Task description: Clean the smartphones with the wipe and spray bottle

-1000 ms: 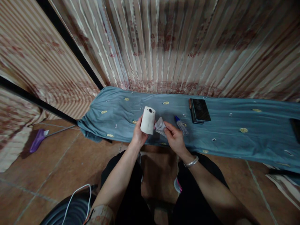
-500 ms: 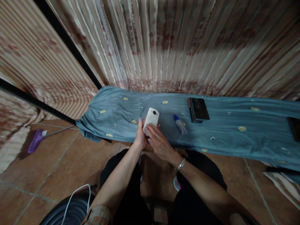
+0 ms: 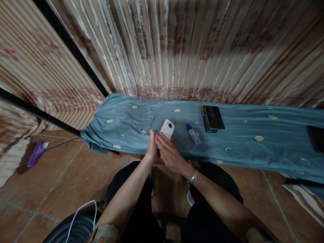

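Note:
A white phone is held just above the near edge of the blue cloth, its camera side up and its top end tilted to the right. My left hand is closed around the phone's lower left side, thumb pointing up; its other fingers are mostly hidden beneath. Across the lower part of the phone's back lies my right hand, fingers stretched out and close together, covering that end. To the right, a clear bottle with a blue cap lies on the cloth.
Stacked dark phones rest on the blue cloth, and another dark device sits at the far right. Behind hangs a striped curtain. Black bars slant at left. A purple broom lies on the floor.
The phone has turned clockwise, its top end shifting right and slightly down. My right hand's fingers have slid left and now cover more of its lower end.

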Action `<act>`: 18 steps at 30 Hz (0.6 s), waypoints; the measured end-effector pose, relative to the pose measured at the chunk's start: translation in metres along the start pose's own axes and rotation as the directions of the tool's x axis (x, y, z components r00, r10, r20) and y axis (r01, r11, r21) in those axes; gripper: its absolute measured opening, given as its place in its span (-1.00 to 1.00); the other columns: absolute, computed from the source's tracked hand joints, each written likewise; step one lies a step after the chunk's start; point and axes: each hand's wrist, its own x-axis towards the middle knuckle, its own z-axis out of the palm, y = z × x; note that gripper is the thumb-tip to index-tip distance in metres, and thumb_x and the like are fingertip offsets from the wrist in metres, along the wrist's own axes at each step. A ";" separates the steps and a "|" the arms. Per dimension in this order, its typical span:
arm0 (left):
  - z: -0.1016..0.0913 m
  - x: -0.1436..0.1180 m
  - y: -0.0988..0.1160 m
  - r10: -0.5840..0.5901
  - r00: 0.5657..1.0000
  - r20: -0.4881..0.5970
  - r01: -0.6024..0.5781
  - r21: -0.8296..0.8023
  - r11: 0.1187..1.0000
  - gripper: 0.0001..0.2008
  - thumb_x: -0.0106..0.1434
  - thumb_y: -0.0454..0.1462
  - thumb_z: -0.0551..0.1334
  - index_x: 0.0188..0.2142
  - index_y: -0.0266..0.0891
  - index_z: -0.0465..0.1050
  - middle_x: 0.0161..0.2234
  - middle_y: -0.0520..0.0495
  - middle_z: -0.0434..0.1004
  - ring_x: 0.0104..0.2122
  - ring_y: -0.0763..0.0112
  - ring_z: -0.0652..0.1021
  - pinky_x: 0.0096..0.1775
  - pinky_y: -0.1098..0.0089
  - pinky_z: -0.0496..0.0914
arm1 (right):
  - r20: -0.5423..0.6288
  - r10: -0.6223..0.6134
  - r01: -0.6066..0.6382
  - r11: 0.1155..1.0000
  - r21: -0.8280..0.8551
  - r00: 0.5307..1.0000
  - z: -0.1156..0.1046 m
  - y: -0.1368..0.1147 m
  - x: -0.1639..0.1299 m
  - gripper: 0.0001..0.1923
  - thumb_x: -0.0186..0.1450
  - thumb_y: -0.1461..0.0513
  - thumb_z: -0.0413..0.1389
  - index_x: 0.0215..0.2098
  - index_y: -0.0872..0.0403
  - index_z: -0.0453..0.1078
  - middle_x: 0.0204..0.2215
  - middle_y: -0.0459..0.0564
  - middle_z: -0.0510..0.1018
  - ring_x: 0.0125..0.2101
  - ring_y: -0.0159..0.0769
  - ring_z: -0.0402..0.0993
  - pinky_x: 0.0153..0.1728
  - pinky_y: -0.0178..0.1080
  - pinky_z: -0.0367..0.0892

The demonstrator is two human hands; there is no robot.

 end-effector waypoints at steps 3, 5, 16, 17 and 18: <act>-0.003 0.001 -0.002 0.025 1.000 0.015 -0.025 0.019 1.000 -0.34 0.35 0.12 -0.06 0.12 -0.33 0.43 -0.11 -0.25 0.62 -0.06 0.21 0.60 0.06 0.26 0.43 | -0.015 -0.029 0.029 1.000 0.009 0.999 -0.001 0.005 0.000 -0.40 0.39 0.40 -0.19 0.39 0.12 -0.02 0.32 0.15 0.19 0.36 -0.18 -0.04 0.32 0.03 0.13; -0.003 0.002 -0.006 0.031 0.999 0.024 -0.032 0.030 0.999 -0.38 0.37 0.07 -0.03 0.10 -0.36 0.44 -0.10 -0.26 0.62 -0.04 0.21 0.58 0.06 0.27 0.42 | -0.048 0.008 -0.009 1.000 -0.012 0.999 -0.006 0.014 0.002 -0.43 0.40 0.41 -0.21 0.36 0.10 0.07 0.29 0.14 0.25 0.35 -0.22 0.01 0.31 0.01 0.14; -0.006 0.001 -0.024 0.098 0.962 0.253 -0.141 0.157 0.977 -0.63 0.28 -0.15 0.21 0.04 -0.22 0.50 0.00 -0.12 0.57 0.02 0.17 0.52 0.04 0.23 0.43 | -0.158 0.240 -0.247 0.969 -0.027 0.958 -0.024 0.057 0.011 -0.45 0.38 0.37 -0.20 0.33 0.14 0.12 0.33 0.13 0.18 0.36 -0.23 -0.02 0.34 0.00 0.06; -0.006 0.001 -0.023 0.093 0.961 0.262 -0.139 0.161 0.977 -0.63 0.28 -0.16 0.21 0.05 -0.20 0.49 0.00 -0.11 0.57 0.00 0.18 0.53 0.02 0.22 0.44 | -0.162 0.254 -0.260 0.965 -0.022 0.954 -0.024 0.058 0.011 -0.44 0.38 0.36 -0.21 0.34 0.14 0.09 0.34 0.13 0.16 0.36 -0.23 -0.02 0.34 0.00 0.05; -0.006 0.000 -0.022 0.088 0.960 0.265 -0.134 0.162 0.978 -0.63 0.28 -0.17 0.21 0.06 -0.18 0.48 0.00 -0.10 0.57 -0.02 0.20 0.54 0.00 0.22 0.46 | -0.169 0.266 -0.273 0.962 -0.015 0.949 -0.025 0.058 0.011 -0.43 0.38 0.36 -0.21 0.35 0.13 0.07 0.34 0.12 0.14 0.36 -0.23 -0.02 0.34 0.00 0.04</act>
